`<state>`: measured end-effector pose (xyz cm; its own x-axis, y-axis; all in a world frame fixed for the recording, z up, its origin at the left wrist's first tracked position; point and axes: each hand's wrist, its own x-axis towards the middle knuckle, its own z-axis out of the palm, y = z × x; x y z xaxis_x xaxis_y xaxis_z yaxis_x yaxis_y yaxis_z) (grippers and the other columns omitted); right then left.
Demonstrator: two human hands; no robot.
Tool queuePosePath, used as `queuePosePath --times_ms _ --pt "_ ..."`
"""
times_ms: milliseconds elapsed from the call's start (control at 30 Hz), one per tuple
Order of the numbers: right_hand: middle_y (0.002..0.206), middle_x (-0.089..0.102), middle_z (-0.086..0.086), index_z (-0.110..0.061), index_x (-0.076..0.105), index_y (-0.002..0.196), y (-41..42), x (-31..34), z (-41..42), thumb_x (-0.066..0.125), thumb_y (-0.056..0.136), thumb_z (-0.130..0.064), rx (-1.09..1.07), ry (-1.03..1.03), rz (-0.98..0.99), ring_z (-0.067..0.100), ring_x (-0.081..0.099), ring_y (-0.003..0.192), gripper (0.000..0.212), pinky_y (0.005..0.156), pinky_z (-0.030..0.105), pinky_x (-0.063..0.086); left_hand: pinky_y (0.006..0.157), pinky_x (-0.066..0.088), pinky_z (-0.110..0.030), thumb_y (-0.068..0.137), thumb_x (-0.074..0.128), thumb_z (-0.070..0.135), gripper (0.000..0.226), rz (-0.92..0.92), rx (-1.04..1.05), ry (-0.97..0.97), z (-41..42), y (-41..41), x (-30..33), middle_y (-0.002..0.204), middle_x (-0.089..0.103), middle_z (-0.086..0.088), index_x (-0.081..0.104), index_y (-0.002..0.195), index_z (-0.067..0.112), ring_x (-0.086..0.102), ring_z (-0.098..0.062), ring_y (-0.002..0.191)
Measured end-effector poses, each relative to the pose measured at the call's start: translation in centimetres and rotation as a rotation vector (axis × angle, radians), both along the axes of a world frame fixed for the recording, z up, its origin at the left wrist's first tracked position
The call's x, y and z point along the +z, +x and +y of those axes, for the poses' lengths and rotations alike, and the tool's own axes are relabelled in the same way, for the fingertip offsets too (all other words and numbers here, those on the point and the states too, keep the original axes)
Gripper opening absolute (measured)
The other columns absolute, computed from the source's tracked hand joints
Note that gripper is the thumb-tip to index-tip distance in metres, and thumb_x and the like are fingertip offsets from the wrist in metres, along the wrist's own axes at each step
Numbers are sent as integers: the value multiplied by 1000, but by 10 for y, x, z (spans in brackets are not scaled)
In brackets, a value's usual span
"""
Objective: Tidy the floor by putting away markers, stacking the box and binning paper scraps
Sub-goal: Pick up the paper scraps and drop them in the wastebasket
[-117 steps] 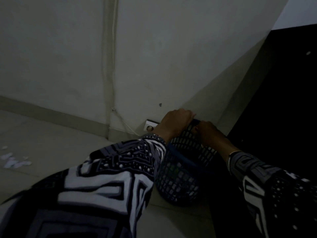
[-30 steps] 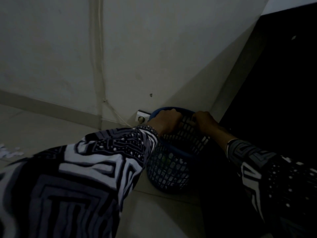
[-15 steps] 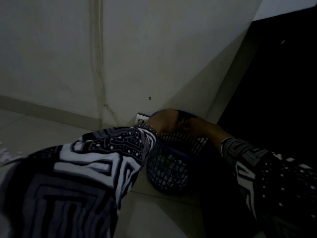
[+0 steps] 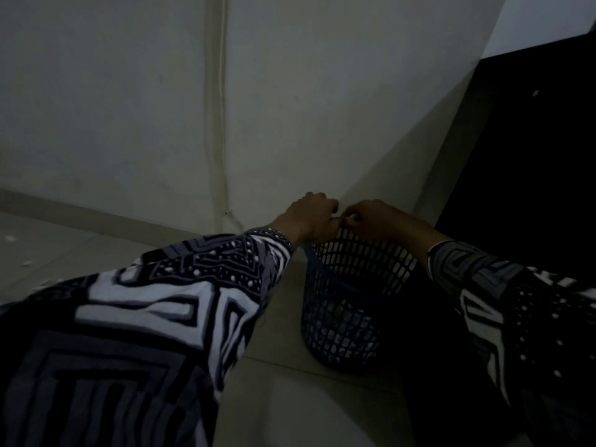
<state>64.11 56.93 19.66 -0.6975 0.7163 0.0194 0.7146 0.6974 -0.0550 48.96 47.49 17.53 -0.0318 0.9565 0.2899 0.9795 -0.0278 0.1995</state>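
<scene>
Both hands, left hand (image 4: 311, 217) and right hand (image 4: 371, 219), curled fingers meeting over bin (image 4: 338, 327), contents unclear; paper scraps (image 4: 13, 238) remain on floor (image 4: 290, 414).

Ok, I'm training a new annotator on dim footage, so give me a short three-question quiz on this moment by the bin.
1. True or false: both hands meet above the rim of the dark blue plastic mesh wastebasket.
2. Where do the white paper scraps lie? A) on the floor at far left B) on the basket's rim C) on a sleeve
3. Fill in: the basket stands on the floor against the pale ____.

Key: 1 true: the left hand and right hand almost touch there, fingers curled; what they pinch is too dark to tell. 2 A. 3 wall.
</scene>
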Motion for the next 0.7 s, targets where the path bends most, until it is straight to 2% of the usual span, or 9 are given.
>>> queuePosePath --times_ms 67,233,467,700 --pt "124 67 4 -25 66 127 -14 6 -9 45 100 -47 28 10 4 24 63 105 40 93 38 53 96 45 -46 98 47 42 49 10 27 8 -11 -12 4 136 50 -17 48 139 15 45 -36 125" --pt "120 70 5 -26 69 119 -57 -1 -34 48 99 -35 169 35 28 24 65 100 31 90 42 54 98 45 -47 97 48 41 50 39 76 39 -45 -51 8 138 48 -16 45 141 16 43 -36 126" --pt "134 63 5 -27 63 130 -149 -20 -84 45 102 -49 294 11 66 26 61 112 40 97 42 50 99 45 -49 99 46 38 55 99 201 39 -120 -144 7 139 48 -18 36 146 12 44 -36 125" --pt "130 57 9 -31 59 134 -231 -10 -131 45 101 -51 390 82 95 28 57 116 41 98 44 48 95 45 -44 98 47 37 53 112 257 103 -186 -220 -9 133 54 -16 40 143 10 50 -34 117"
